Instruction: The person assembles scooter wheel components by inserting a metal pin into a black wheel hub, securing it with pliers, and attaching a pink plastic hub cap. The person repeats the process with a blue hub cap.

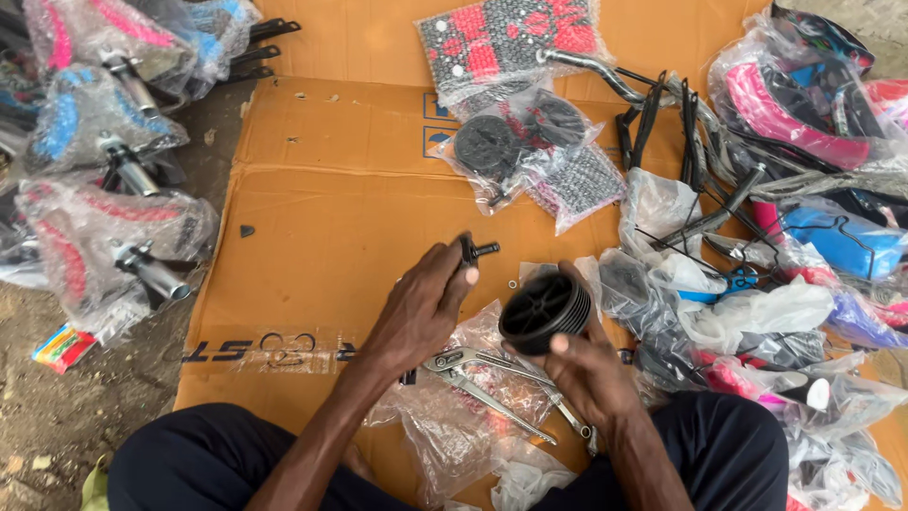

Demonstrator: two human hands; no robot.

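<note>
L hand (pixel 421 308) grips black bolt (pixel 476 251) | R hand (pixel 586 374) grips black wheel (pixel 545 310)

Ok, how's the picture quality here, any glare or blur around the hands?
Head view: soft, even daylight with faint shadows; both hands, the black wheel and the bolt look sharp; mild glare on the plastic bags at right; edges bend slightly from the wide lens.

Flattened cardboard (pixel 322 189) is spread over the dirt ground (pixel 57 416).
Pliers (pixel 492 378), bagged wheels (pixel 511 147), bagged chains (pixel 506 38) and wrapped saddles (pixel 95 237) are laid there.
</note>
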